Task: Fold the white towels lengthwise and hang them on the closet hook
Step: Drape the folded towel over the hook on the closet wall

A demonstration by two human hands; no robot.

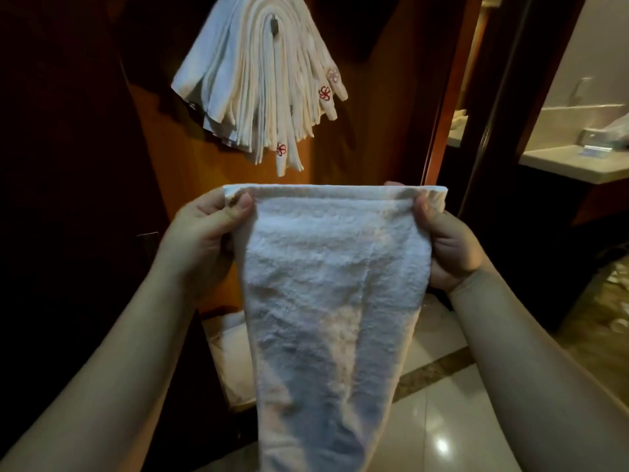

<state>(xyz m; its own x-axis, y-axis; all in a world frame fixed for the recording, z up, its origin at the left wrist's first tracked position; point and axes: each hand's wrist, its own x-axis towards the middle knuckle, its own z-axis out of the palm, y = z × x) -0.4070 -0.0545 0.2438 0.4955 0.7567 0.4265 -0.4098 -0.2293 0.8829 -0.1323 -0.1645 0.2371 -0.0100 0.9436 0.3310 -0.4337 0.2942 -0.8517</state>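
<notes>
The top hem of a white towel (335,301) is pinched at both corners. On the left, the thumb is pressed flat onto the front of the cloth while the fingers are curled in behind it, so the left hand (200,240) is clamped on the corner. On the right, the same grip is mirrored: the thumb is laid down over the hem, the fingers are wrapped round the back, and the edge is held tight by the right hand (446,247). The hem is stretched level between the two grips, and the rest of the towel is left hanging straight down, narrowing toward the bottom of the view.

Above and just beyond the held towel, a thick bundle of hung towels (258,86) is draped over a dark hook (274,26) on a brown wooden closet panel (163,148). Small red flower marks are seen on several of the dangling ends.

Below, a glossy pale tiled floor (442,420) is lit by a bright reflection, with a darker stone strip running across it. Off to the right, a light countertop (578,165) is glimpsed in an adjoining room; the items on it are too blurred to be named. The closet's left side is lost in shadow.
</notes>
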